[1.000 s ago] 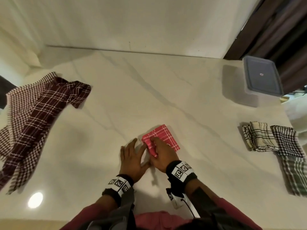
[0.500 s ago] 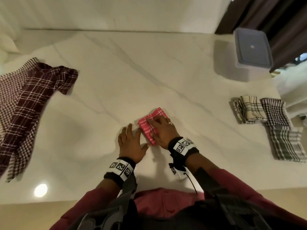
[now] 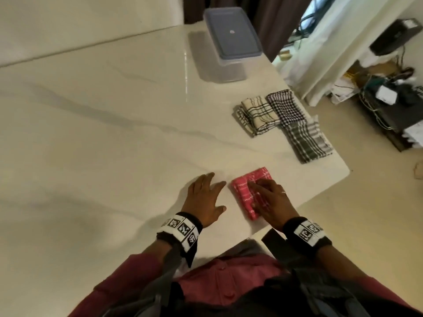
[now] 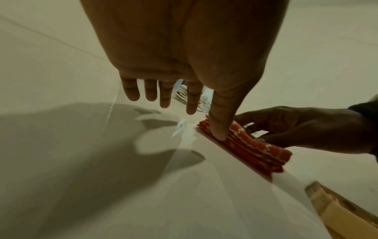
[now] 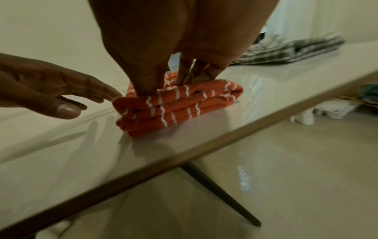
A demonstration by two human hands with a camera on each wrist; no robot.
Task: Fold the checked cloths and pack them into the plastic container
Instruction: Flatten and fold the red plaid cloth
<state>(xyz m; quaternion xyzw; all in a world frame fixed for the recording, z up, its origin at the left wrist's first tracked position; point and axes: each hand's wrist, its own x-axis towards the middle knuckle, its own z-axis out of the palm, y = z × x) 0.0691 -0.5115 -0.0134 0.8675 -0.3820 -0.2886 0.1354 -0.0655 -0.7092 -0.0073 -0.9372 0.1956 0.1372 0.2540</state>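
The right hand covers much of the red cloth; what lies inside the container cannot be made out.

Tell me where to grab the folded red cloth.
Clamp the red cloth as one stack, fingers on top, thumb beneath, coming from the free side facing the table edge. Its layers would likely spring open otherwise; the right hand presses its top.

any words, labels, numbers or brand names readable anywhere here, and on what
No text can be read.
Lid of the plastic container: a small mark, too small to read.
The wristbands: black-and-white code squares, no letters or numbers.
The black box: a pale patch, too blurred to read.
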